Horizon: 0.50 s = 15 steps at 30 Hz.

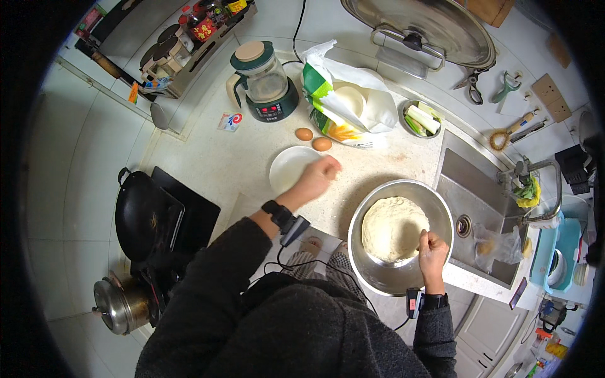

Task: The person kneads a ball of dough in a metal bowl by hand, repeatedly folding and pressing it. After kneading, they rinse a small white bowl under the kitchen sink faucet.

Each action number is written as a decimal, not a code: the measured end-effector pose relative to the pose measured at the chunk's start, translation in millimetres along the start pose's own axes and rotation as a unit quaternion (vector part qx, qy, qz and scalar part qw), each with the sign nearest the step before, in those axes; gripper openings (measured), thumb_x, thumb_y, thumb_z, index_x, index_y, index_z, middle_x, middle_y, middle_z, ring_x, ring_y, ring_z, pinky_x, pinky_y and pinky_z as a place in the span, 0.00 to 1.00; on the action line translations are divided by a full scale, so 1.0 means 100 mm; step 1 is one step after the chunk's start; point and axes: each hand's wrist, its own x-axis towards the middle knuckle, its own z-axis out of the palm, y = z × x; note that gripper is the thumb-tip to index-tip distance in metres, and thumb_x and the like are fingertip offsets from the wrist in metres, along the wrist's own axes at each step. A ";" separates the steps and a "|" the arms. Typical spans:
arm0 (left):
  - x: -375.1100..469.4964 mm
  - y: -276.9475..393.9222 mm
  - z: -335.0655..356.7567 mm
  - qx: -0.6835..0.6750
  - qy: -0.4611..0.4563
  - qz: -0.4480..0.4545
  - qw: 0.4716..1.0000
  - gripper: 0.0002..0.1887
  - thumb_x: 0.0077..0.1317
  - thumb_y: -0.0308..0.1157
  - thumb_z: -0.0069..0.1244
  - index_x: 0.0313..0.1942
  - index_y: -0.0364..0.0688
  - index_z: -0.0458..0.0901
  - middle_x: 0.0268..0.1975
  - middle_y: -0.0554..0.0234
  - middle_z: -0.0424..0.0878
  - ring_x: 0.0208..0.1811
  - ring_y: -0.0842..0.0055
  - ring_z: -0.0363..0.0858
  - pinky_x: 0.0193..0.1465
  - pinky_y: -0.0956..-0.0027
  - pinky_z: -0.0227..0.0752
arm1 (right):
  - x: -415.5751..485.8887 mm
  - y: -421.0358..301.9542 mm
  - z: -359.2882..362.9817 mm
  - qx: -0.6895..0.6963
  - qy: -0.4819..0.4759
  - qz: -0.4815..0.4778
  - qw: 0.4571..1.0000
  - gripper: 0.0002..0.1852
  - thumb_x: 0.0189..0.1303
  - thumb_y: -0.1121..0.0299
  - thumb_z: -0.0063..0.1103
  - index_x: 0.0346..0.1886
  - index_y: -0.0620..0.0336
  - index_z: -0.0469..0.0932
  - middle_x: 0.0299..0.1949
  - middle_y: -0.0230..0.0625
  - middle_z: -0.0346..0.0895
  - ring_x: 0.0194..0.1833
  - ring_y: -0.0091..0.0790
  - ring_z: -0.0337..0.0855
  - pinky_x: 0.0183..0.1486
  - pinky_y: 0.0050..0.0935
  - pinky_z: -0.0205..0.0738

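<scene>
A large steel bowl (401,283) holds a round lump of pale dough (392,227). My right hand (432,253) is at the dough's right edge inside the bowl, its fingers curled; whether it pinches dough cannot be told. My left hand (321,175), slightly blurred, is curled over the right side of a white bowl (286,165) on the counter; its fingertips are hidden. Two brown eggs, one (304,134) beside the other (322,144), lie just behind the white bowl. Behind them stands an opened white and green bag (340,108) with a pale round bowl (350,100) inside.
A glass electric kettle (264,85) and a small packet (230,121) stand at the back left. A dish of cut scallions (420,119) sits near the steel sink (472,175). At left are a black wok (144,217) and a steel pot (120,304). A large lid (425,28) hangs behind.
</scene>
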 end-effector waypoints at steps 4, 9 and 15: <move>0.01 -0.44 -0.63 0.160 0.178 -0.044 0.970 0.10 0.66 0.33 0.49 0.41 0.35 0.75 0.35 0.54 0.80 0.37 0.66 0.79 0.43 0.65 0.73 | -0.05 -0.12 0.12 -0.036 0.057 -0.163 0.984 0.07 0.52 0.81 0.57 0.24 0.66 0.68 0.22 0.45 0.67 0.23 0.43 0.70 0.28 0.36 0.65; -0.21 -0.86 -1.01 0.386 0.196 -0.165 0.886 0.21 0.63 0.39 0.52 0.47 0.31 0.70 0.42 0.42 0.78 0.41 0.57 0.80 0.49 0.61 0.75 | 0.03 -0.35 0.37 -0.054 0.072 -0.157 0.983 0.05 0.51 0.82 0.58 0.30 0.63 0.73 0.24 0.40 0.71 0.25 0.36 0.75 0.29 0.32 0.70; -0.38 -0.84 -1.13 -0.110 -0.038 -0.359 0.926 0.26 0.66 0.32 0.45 0.61 0.31 0.59 0.55 0.42 0.73 0.45 0.60 0.82 0.42 0.62 0.80 | -0.08 -0.53 0.53 0.068 0.025 -0.019 0.997 0.06 0.60 0.78 0.59 0.39 0.66 0.81 0.25 0.37 0.81 0.27 0.27 0.83 0.33 0.25 0.77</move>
